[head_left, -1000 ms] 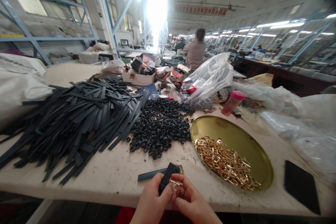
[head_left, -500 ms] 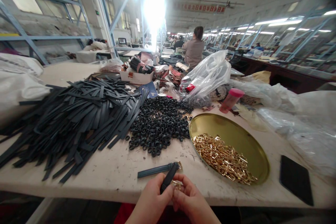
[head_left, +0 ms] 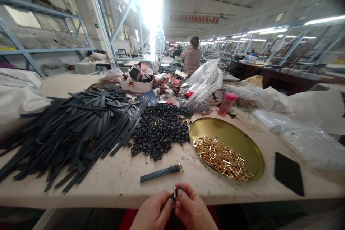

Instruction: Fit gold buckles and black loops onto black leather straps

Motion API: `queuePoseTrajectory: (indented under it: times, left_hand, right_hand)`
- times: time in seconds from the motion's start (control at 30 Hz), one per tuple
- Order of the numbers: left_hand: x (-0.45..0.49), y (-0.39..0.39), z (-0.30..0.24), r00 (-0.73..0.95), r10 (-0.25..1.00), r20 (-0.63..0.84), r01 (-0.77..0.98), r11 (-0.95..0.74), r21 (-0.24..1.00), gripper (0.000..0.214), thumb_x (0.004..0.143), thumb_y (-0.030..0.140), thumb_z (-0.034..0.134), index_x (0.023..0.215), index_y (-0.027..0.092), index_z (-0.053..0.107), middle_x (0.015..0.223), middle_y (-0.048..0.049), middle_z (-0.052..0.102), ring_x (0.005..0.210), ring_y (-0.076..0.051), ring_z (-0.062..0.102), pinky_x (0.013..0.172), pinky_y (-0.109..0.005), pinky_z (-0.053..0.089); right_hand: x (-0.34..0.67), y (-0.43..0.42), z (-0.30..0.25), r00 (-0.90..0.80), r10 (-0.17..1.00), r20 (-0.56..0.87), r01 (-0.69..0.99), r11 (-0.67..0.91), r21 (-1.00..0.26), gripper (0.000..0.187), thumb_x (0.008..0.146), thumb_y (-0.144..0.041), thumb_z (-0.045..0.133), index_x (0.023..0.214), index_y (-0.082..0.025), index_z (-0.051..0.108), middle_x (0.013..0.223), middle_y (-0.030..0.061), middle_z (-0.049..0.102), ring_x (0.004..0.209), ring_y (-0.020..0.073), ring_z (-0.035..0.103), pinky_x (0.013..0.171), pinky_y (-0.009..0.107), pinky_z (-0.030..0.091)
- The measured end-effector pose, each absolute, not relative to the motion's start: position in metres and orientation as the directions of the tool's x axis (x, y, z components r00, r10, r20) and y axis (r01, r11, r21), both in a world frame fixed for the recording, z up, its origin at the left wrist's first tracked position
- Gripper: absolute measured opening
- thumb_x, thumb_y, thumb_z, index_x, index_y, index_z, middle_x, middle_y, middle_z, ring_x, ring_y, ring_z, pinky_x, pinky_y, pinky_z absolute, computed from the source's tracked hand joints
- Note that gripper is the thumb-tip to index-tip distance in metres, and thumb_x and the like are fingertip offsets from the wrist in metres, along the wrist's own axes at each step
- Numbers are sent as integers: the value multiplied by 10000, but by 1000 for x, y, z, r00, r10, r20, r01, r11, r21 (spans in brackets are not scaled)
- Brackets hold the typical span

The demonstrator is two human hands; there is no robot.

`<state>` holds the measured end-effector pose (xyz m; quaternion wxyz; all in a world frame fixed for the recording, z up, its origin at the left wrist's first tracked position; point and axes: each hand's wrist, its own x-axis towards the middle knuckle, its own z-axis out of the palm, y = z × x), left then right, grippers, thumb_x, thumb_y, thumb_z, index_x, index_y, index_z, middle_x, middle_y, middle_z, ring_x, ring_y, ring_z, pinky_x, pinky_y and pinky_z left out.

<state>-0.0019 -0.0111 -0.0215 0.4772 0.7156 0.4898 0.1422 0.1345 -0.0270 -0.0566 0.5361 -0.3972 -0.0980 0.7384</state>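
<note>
Close together at the table's front edge, my left hand (head_left: 157, 206) and my right hand (head_left: 190, 203) both grip one dark strap (head_left: 179, 188). A gold buckle (head_left: 175, 192) sits on the strap between my fingertips. Most of the strap's length is hidden by my hands. Just beyond them lies another dark strap (head_left: 159, 174) with a gold buckle at its right end. Farther back is a heap of small black loops (head_left: 159, 129). To the right, a round gold tray (head_left: 242, 134) holds a pile of gold buckles (head_left: 222, 158).
Long black strips (head_left: 88, 122) are heaped on the left of the table. A black tablet-like slab (head_left: 289, 173) lies at the right. Behind stand a pink-lidded jar (head_left: 228, 104), a clear plastic bag (head_left: 203, 82) and a white box (head_left: 137, 86). A person (head_left: 192, 57) is farther off.
The strap in my hands has turned, and its black end now bends through the buckle at my right fingertips. My hands have dropped slightly toward me. The view has shifted a little.
</note>
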Motion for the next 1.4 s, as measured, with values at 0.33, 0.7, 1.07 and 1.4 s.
queuePoseTrajectory:
  times: [0.33, 0.7, 1.07, 1.4]
  left_hand:
    - [10, -24, -20, 384, 859, -338, 274, 243, 930, 286, 767, 459, 458, 708, 179, 456, 562, 40, 494, 485, -92, 412, 458, -199, 306]
    - [10, -17, -36, 422, 787, -449, 125, 440, 889, 415, 653, 576, 535, 675, 172, 446, 485, 57, 495, 316, -20, 300, 336, -172, 172]
    - [7, -6, -40, 372, 773, -514, 121, 508, 853, 262, 657, 391, 556, 633, 195, 384, 481, 67, 519, 334, -22, 315, 344, -162, 175]
    - [6, 2, -35, 394, 772, -499, 160, 477, 864, 292, 666, 433, 555, 628, 184, 408, 502, 53, 532, 335, -24, 320, 354, -169, 188]
  right_hand:
    - [136, -43, -63, 88, 983, -161, -321, -125, -939, 295, 678, -430, 671, 625, -161, 561, 541, -43, 507, 512, 90, 460, 484, 203, 379]
    - [138, -34, -64, -32, 947, -318, -415, -302, -858, 346, 699, -475, 638, 649, -159, 507, 482, -66, 466, 444, 67, 409, 443, 191, 327]
    - [135, -32, -64, -129, 928, -349, -464, -368, -806, 319, 599, -352, 745, 824, -179, 600, 712, -10, 605, 653, 143, 539, 622, 250, 418]
    - [145, -24, -60, 1, 985, -173, -73, -173, -982, 266, 749, -432, 580, 660, -184, 548, 611, -21, 503, 594, 140, 456, 557, 248, 369]
